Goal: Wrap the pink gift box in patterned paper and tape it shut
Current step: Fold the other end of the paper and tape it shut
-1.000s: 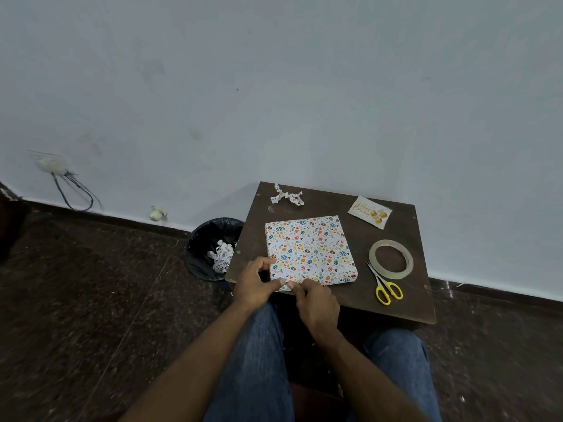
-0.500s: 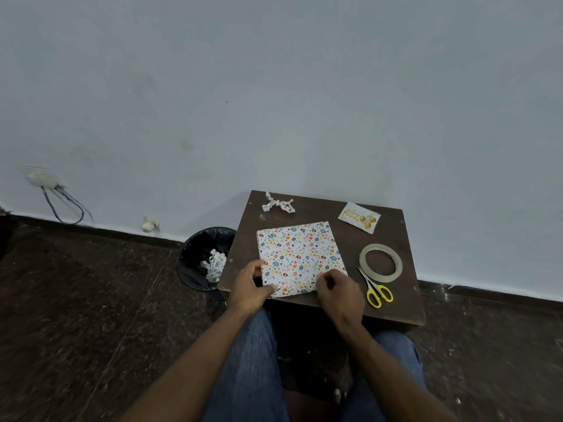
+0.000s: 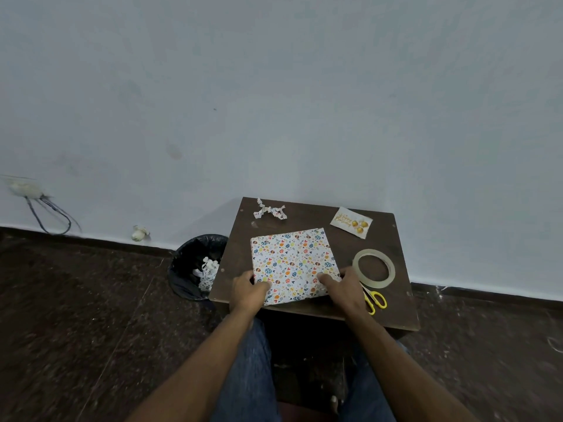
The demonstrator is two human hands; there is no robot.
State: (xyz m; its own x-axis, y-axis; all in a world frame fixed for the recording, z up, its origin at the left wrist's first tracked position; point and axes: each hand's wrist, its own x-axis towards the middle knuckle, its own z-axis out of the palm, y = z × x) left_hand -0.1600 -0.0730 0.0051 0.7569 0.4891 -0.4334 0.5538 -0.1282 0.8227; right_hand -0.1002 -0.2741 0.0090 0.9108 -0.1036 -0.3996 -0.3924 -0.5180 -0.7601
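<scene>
While the flat, square gift box wrapped in white paper with a multicoloured pattern (image 3: 292, 264) lies on the dark brown wooden table (image 3: 396, 312), both hands grip its near edge, one at each near corner. The left hand (image 3: 248, 289) holds the near-left corner with the thumb on the top face and the fingers curled around the left side. The right hand (image 3: 342, 286) holds the near-right corner with fingers pressed on the top face and the thumb at the right side. No pink surface is visible; the paper covers every face in view. The box is roughly square, so no long axis dominates; it is turned slightly, its far-right corner pointing toward the white birthday card with gold balloons (image 3: 351, 222). The deciding relation is lateral: the clear ring-shaped roll of adhesive tape (image 3: 374, 267) lies just beside the box on its right, near the right hand, with the yellow-handled scissors (image 3: 373, 300) directly below it. If more tape is required, the right hand is the nearer one, and the left hand can keep the box steady. Whether all seams are already taped cannot be determined from this view.
</scene>
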